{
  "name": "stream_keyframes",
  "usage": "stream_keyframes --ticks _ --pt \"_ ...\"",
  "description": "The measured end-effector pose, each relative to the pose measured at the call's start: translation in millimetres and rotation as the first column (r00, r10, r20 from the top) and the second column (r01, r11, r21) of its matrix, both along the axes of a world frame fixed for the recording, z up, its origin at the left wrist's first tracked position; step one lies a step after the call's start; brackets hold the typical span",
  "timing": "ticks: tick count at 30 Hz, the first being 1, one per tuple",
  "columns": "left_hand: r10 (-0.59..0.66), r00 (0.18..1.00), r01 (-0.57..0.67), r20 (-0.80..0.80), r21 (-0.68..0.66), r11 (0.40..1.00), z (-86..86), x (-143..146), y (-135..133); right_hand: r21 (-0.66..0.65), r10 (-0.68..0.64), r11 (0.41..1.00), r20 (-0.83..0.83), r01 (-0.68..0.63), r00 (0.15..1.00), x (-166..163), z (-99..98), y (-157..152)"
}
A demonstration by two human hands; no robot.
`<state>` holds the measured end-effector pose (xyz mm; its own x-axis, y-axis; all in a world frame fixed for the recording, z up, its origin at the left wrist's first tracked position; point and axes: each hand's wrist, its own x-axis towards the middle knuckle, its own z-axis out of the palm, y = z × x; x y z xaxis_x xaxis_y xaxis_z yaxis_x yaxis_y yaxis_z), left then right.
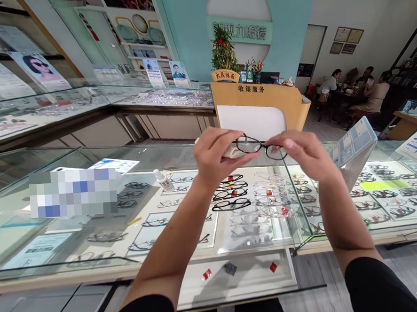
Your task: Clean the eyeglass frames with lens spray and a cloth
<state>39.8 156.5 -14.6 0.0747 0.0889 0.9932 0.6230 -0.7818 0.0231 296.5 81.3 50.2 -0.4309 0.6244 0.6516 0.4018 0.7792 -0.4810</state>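
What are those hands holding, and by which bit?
Glasses: the left hand at the outer edge of one lens, the right hand at the other's. The left also has something pale, maybe cloth.

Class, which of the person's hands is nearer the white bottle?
Left. The left hand is up and right of the white bottle; the right hand, across the held glasses, is farther right.

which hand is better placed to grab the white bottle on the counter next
Probably the left hand: it is nearer the white bottle, which stands to its left. The right hand is farther off, at the other end of the glasses.
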Motion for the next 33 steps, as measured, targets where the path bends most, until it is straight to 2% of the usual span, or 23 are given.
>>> stream_keyframes --ticks 2,4,9,14,18,24,28,33 --pt "-0.025 0.997 0.027 0.072 -0.023 0.999 16.1 -5 -2 0.162 -0.101 0.980 -0.080 0.113 0.992 1 12.1 -10" --pt "-0.060 0.988 0.065 0.139 -0.032 0.997 26.7 -9 -7 0.266 -0.185 0.940 -0.135 0.215 0.973 0 15.3 -17" --pt "-0.120 0.976 0.129 0.182 -0.040 0.991 30.3 -11 -19 0.370 -0.238 0.883 -0.174 0.288 0.955 -11 5.7 -15" --pt "-0.083 0.979 0.093 0.184 -0.047 0.995 27.1 -11 -21 0.397 -0.274 0.862 -0.159 0.316 0.948 -17 2.9 -7" --pt "-0.095 0.980 0.115 0.175 -0.105 0.988 33.4 -10 -27 0.434 -0.273 0.839 -0.186 0.328 0.944 -17 2.6 -2" --pt "-0.213 0.963 0.232 0.164 -0.106 0.967 41.9 -12 -23 0.353 -0.248 0.879 -0.240 0.322 0.939 -15 -1.8 9" --pt "-0.167 0.958 0.213 0.233 -0.190 0.958 37.5 -15 -11 0.303 -0.233 0.905 -0.233 0.298 0.944 -15 -4.2 16" --pt "-0.152 0.953 0.183 0.261 -0.099 0.978 35.9 -11 -11 0.347 -0.229 0.888 -0.232 0.300 0.945 -15 -3.3 19"
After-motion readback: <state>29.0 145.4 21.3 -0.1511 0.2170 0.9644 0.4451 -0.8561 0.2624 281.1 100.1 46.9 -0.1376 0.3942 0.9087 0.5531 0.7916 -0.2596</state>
